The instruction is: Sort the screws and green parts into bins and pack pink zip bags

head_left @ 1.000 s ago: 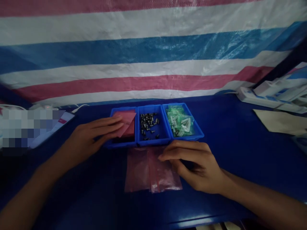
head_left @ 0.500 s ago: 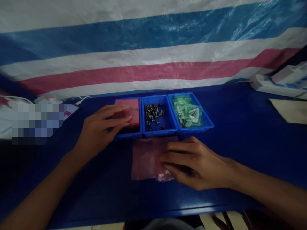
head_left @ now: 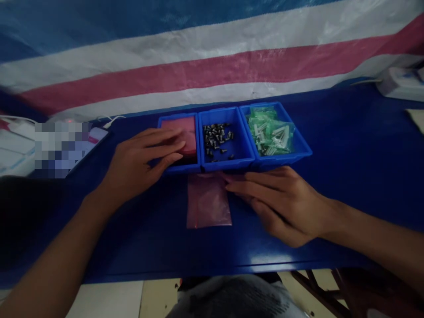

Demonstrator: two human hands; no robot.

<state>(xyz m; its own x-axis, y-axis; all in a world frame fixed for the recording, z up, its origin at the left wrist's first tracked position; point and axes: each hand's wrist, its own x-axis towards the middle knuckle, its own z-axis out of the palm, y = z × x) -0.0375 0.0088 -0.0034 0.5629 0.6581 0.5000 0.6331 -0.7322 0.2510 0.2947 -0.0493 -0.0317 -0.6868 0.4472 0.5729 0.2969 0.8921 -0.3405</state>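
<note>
My left hand point(head_left: 142, 161) lies flat, its fingers over a stack of pink plastic bags point(head_left: 179, 130) in the left compartment of a blue parts tray point(head_left: 182, 168). Dark screws point(head_left: 215, 138) fill the middle compartment, and green-wrapped small parts point(head_left: 270, 132) fill the right one. Below the tray, a single pink plastic bag point(head_left: 208, 203) lies flat on the table. My right hand point(head_left: 281, 203) is beside that bag, its fingertips at the bag's upper right edge. Neither hand visibly grips anything.
The blue table point(head_left: 344, 168) has a front edge below my hands. A striped tarpaulin point(head_left: 212, 66) hangs behind it. A white power strip point(head_left: 402, 84) stands at the back right, a paper sheet point(head_left: 417, 119) at the right edge, and a phone point(head_left: 97, 137) with a cable at the back left.
The view has tilted down, so the tray sits higher in the picture. The bag on the table now lies flat and looks narrower, and my right hand has moved to its right edge.
</note>
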